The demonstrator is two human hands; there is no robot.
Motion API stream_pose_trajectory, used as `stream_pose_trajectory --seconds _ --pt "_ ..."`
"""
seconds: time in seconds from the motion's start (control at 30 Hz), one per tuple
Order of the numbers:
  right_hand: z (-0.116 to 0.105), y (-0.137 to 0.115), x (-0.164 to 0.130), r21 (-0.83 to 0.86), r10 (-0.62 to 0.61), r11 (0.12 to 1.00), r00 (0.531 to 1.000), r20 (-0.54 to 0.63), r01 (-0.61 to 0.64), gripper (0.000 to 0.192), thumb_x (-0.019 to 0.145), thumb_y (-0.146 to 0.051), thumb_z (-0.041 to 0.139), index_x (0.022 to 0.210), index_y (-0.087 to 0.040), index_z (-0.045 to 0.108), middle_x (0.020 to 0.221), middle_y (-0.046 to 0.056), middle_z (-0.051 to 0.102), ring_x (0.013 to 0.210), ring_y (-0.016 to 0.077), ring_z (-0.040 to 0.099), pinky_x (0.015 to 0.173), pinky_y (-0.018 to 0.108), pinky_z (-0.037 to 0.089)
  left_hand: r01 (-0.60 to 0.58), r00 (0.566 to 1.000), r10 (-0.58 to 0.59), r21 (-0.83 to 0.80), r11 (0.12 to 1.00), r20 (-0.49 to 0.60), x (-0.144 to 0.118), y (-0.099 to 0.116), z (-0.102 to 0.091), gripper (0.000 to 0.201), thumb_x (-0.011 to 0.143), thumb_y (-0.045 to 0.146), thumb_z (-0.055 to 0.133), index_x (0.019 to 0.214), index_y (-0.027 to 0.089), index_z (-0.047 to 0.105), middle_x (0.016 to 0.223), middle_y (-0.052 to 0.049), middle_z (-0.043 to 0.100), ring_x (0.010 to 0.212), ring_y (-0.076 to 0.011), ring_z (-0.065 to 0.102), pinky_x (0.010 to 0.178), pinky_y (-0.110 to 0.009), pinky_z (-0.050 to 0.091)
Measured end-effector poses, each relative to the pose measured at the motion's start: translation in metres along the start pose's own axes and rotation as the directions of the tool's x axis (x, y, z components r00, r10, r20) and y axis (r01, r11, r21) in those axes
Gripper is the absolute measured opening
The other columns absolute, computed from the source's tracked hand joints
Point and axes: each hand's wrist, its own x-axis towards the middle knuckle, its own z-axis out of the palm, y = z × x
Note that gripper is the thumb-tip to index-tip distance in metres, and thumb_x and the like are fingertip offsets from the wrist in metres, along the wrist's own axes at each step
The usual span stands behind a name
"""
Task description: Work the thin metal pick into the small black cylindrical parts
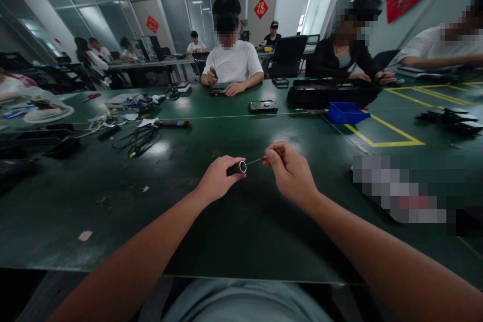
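My left hand (216, 179) is closed around a short black cylinder (235, 168) whose round, silver-rimmed end faces right. In my right hand (290, 170) is a screwdriver (265, 158) with a reddish-brown handle, gripped between thumb and fingers. Its thin metal shaft points left and its tip meets the rimmed end of the cylinder; whether the tip is inside or just at the rim I cannot tell. Both hands are held above the green tabletop (241, 231), close to each other.
Ahead lies a hard drive (263, 105), with a person (233, 63) working behind it. Black cables (139, 140) and a pen-like tool (172, 123) lie at the left. A blue scoop-shaped tray (347, 112) and a long black casing (334, 93) stand at the right, near a blurred-out item (396, 191).
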Motion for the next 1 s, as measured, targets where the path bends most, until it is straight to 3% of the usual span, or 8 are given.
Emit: stream_pose_trajectory --seconds 0.4,1.0 --pt "0.0 0.0041 0.0024 -0.125 -0.039 0.991 0.999 0.01 0.04 0.018 0.099 -0.035 0.046 0.096 -0.02 0.057 0.079 0.004 0.07 0.072 0.0191 0.068 0.065 0.032 0.047 0.034 0.998 -0.035 0.012 0.999 0.044 0.0003 -0.0047 0.0009 0.042 0.084 0.028 0.074 0.124 0.025 0.065 0.117 -0.004 0.066 0.109 -0.0223 0.059 0.098 -0.038 0.044" --pt "0.0003 0.0054 0.0033 -0.149 -0.02 0.989 1.0 0.0 0.02 0.02 0.098 -0.036 0.046 0.097 -0.02 0.057 0.08 0.005 0.069 0.072 0.0199 0.067 0.065 0.033 0.046 0.058 0.998 -0.058 0.0 0.998 -0.012 0.0011 -0.004 0.0006 0.038 0.084 0.027 0.072 0.121 0.024 0.065 0.117 -0.004 0.065 0.108 -0.0214 0.06 0.095 -0.036 0.046"
